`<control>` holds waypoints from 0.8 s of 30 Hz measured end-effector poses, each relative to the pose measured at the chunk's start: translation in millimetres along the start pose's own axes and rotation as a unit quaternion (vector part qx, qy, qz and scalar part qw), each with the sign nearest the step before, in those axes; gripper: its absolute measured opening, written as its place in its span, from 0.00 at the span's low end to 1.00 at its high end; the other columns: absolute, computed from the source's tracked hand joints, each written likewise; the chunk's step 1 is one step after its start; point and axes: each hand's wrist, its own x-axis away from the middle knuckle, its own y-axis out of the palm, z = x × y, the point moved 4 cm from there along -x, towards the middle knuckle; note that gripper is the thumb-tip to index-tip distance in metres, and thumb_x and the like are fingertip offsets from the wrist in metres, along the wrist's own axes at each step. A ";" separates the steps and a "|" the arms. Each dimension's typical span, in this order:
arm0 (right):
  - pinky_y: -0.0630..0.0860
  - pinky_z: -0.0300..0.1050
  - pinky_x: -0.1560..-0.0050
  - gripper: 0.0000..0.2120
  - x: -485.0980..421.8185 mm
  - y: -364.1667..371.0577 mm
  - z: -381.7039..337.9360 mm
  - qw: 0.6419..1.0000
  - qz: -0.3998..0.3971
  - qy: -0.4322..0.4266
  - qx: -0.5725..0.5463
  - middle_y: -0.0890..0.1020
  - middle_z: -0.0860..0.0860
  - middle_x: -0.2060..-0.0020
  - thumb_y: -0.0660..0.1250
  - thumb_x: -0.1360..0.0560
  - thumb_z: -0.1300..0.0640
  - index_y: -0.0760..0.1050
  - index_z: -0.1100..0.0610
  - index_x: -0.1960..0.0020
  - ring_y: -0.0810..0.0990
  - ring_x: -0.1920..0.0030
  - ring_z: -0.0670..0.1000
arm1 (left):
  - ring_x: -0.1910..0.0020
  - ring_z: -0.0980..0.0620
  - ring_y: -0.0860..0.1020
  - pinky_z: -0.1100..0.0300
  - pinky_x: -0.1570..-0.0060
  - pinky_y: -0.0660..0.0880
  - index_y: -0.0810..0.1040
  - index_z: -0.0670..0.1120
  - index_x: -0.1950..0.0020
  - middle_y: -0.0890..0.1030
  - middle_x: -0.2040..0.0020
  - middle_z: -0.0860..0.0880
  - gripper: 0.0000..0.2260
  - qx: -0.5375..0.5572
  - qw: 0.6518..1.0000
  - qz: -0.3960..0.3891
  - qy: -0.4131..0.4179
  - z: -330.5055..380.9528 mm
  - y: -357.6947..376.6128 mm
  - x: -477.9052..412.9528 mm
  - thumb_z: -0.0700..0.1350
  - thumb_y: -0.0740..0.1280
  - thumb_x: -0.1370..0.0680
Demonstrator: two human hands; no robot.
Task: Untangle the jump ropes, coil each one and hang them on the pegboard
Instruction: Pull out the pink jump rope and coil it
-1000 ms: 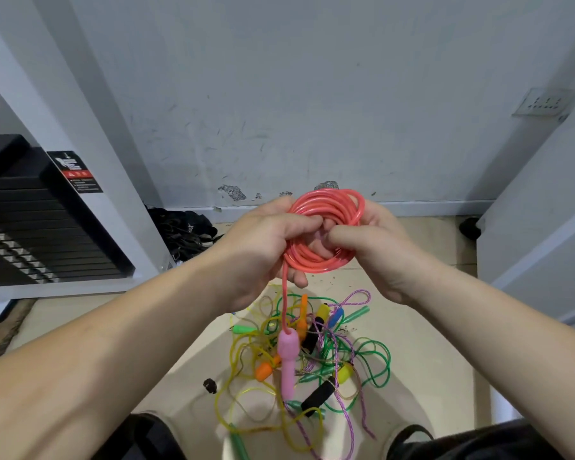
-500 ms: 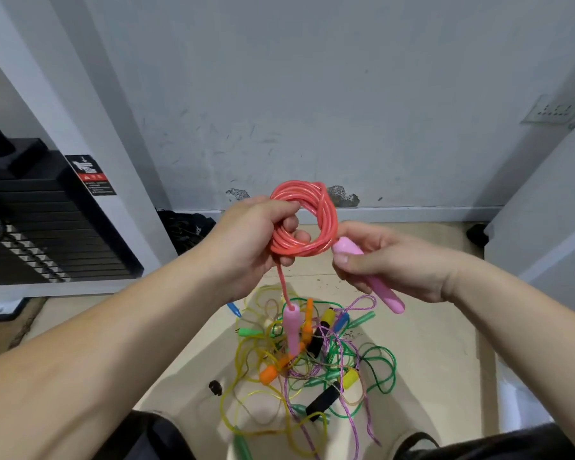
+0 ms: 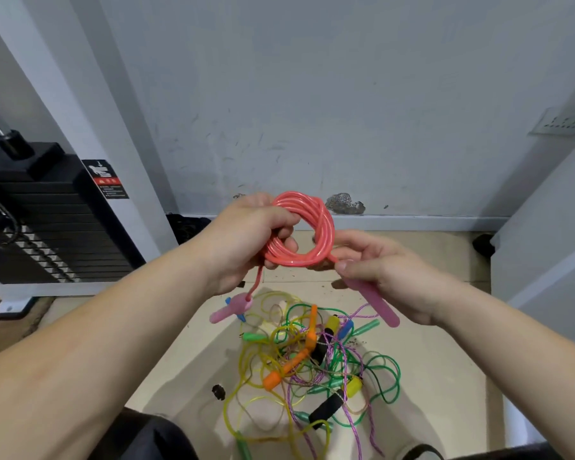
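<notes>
A pink jump rope is wound into a tight coil (image 3: pixel 307 227) held up in front of me. My left hand (image 3: pixel 246 237) grips the coil's left side, fingers through its middle. My right hand (image 3: pixel 379 273) pinches one pink handle (image 3: pixel 377 303) just below the coil's right side. The rope's other pink handle (image 3: pixel 231 307) dangles on a short length under my left hand. On the floor below lies a tangled pile of ropes (image 3: pixel 312 366): yellow, green, purple and orange ones, with black, yellow, blue and orange handles. No pegboard is in view.
A black weight stack (image 3: pixel 44 230) in a white frame stands at the left. A grey wall (image 3: pixel 312 111) with a socket (image 3: pixel 560 121) faces me. A white panel (image 3: pixel 551 227) rises at the right. My dark-clad knees (image 3: pixel 146 436) sit at the bottom edge.
My right hand left the coil and now holds the pink handle at the coil's lower right. The dangling handle has swung up and left. The view shifted slightly.
</notes>
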 end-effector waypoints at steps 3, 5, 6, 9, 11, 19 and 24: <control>0.69 0.49 0.51 0.36 4.4 9.7 -8.1 0.999 -0.023 -0.023 -0.041 0.83 0.61 0.52 0.60 0.35 0.74 0.76 0.55 0.30 0.78 0.56 0.54 | 0.72 0.50 0.76 0.59 0.74 0.63 0.71 0.45 0.57 0.72 0.70 0.48 0.08 -0.043 0.998 -0.039 0.008 -4.3 4.6 1.7 0.36 0.65 0.19; 0.70 0.53 0.46 0.36 8.4 11.8 -10.1 0.998 -0.035 -0.002 -0.050 0.83 0.60 0.54 0.58 0.39 0.73 0.77 0.60 0.32 0.81 0.55 0.55 | 0.74 0.52 0.75 0.60 0.75 0.63 0.71 0.45 0.56 0.73 0.70 0.48 0.08 -0.070 0.996 -0.057 0.017 -5.5 10.5 2.7 0.37 0.64 0.19; 0.71 0.53 0.44 0.33 10.1 12.4 -11.9 0.997 -0.040 0.023 -0.059 0.83 0.60 0.55 0.60 0.39 0.70 0.78 0.63 0.35 0.80 0.54 0.57 | 0.75 0.53 0.75 0.60 0.76 0.64 0.71 0.45 0.55 0.74 0.70 0.48 0.07 -0.086 0.994 -0.064 0.020 -7.2 13.6 2.7 0.36 0.64 0.18; 0.73 0.43 0.58 0.17 12.6 12.6 -15.1 0.996 -0.034 0.081 -0.017 0.84 0.55 0.62 0.71 0.29 0.48 0.82 0.61 0.49 0.79 0.59 0.54 | 0.69 0.50 0.76 0.59 0.71 0.68 0.74 0.44 0.49 0.78 0.66 0.47 0.02 -0.145 0.986 -0.080 0.024 -16.9 22.8 1.7 0.37 0.65 0.19; 0.68 0.44 0.64 0.28 13.7 13.5 -13.1 0.993 -0.007 0.108 0.055 0.81 0.50 0.70 0.66 0.30 0.31 0.79 0.58 0.59 0.76 0.67 0.50 | 0.62 0.47 0.79 0.54 0.64 0.74 0.74 0.46 0.49 0.81 0.61 0.45 0.03 -0.227 0.968 -0.094 0.050 -22.6 29.4 3.5 0.43 0.67 0.21; 0.74 0.42 0.64 0.29 7.1 6.8 -7.7 0.994 0.096 0.032 0.050 0.80 0.58 0.68 0.65 0.25 0.37 0.80 0.64 0.62 0.77 0.68 0.55 | 0.59 0.51 0.80 0.53 0.62 0.78 0.76 0.49 0.42 0.86 0.52 0.47 0.10 -0.238 0.952 -0.178 0.068 -24.0 29.8 11.4 0.49 0.70 0.21; 0.70 0.44 0.72 0.35 3.5 -19.5 -7.3 0.985 0.160 0.053 0.022 0.75 0.66 0.75 0.62 0.22 0.33 0.77 0.65 0.65 0.73 0.78 0.59 | 0.63 0.51 0.80 0.61 0.73 0.77 0.74 0.50 0.32 0.79 0.57 0.47 0.11 -0.289 0.941 -0.175 0.036 -29.0 18.6 9.1 0.44 0.60 0.14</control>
